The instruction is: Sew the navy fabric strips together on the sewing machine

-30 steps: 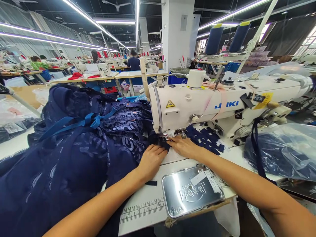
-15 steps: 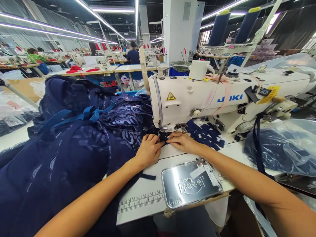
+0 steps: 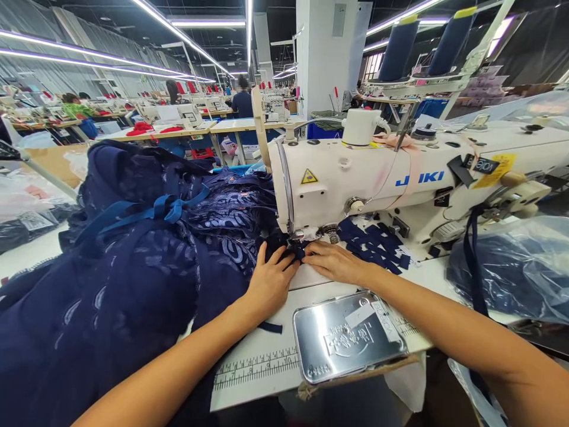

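1. Splayed wider than half a second ago, head view: left hand (image 3: 271,279), flat on navy fabric (image 3: 146,267), centre frame.
2. Right hand (image 3: 335,261) flat, fingers together, pressing fabric edge under sewing machine (image 3: 355,178).
3. Metal tin (image 3: 349,338) on desk (image 3: 311,286), lower centre.

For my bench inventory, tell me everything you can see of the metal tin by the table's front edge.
The tin is shiny silver metal, a shallow rectangle with rounded corners, embossed characters and a white label on top. It lies flat on the table, covering the right end of the printed ruler.
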`<state>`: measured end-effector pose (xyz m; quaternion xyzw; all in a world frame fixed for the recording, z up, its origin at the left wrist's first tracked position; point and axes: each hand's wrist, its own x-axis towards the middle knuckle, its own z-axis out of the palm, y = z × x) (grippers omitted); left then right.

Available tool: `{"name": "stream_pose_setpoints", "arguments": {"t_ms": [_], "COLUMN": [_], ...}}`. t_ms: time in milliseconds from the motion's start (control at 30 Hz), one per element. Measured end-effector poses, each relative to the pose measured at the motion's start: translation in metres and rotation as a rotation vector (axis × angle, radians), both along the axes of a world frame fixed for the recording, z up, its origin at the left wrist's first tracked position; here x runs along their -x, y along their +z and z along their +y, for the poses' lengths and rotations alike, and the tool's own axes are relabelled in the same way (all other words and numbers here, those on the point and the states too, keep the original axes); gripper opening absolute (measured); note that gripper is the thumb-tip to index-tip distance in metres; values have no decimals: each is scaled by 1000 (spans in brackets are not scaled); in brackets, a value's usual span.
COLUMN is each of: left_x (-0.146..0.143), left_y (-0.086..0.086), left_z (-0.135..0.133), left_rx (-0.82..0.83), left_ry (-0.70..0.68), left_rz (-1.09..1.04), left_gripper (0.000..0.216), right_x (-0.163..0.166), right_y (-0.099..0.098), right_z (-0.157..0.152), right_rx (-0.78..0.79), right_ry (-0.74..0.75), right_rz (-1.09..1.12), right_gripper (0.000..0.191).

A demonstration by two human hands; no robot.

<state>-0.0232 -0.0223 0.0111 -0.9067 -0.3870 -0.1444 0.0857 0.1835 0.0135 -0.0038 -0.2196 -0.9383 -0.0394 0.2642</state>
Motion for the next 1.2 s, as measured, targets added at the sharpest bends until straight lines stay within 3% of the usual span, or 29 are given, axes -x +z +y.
{"name": "stream_pose_setpoints", "arguments": {"t_ms": [300, 533, 967, 1200], "left_x": [13, 14, 13, 15], "left_y": [13, 4, 15, 12], "left_z": [16, 21, 26, 41], "left_rx": [165, 114, 197, 172], "left_ry": [-90, -101, -78, -79], "left_rz": [57, -1, 41, 29], "left_gripper": [45, 43, 46, 50], "right_x": [5, 7, 12, 6], "right_y": [0, 3, 1, 1], "right_z": [-5, -7, -4, 2], "right_rx": [3, 8, -29, 78], "right_ry": [-81, -95, -153, -158], "right_rz": [-64, -92, -130, -53], "right_gripper": [26, 26, 22, 22]}}
